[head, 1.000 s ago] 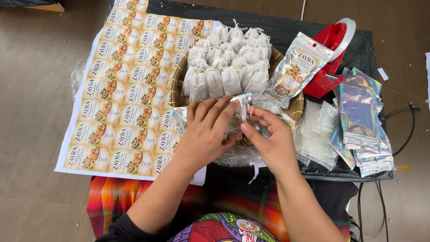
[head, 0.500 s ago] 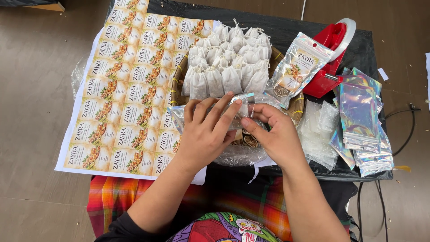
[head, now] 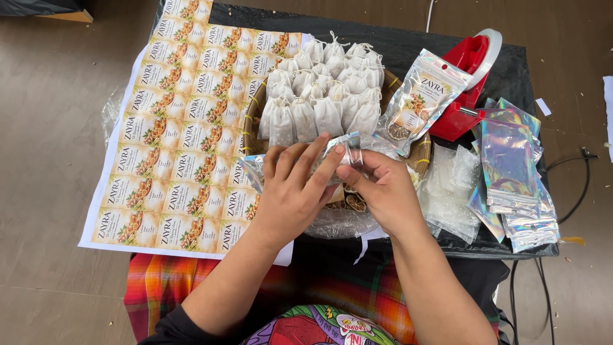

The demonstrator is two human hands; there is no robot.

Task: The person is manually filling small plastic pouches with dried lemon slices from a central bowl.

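Over the middle of the desk [head: 408, 48] we held a small clear pouch [head: 345, 145] between both hands — our left hand [head: 290, 191] grasping it with fingers laid across its front, our right hand [head: 383, 191] pinching its edge. One filled pouch [head: 421, 102] already leaned against the red sealer [head: 466, 83]; a stack of shiny empty pouches [head: 511, 172] lay unfilled at the right, so we judged most of the packing still undone. Beyond our hands the woven basket [head: 252, 112] held white drawstring sachets [head: 325, 89]; beneath them lay dried slices [head: 354, 203] on clear plastic, and a label sheet [head: 185, 128] sat at the left.
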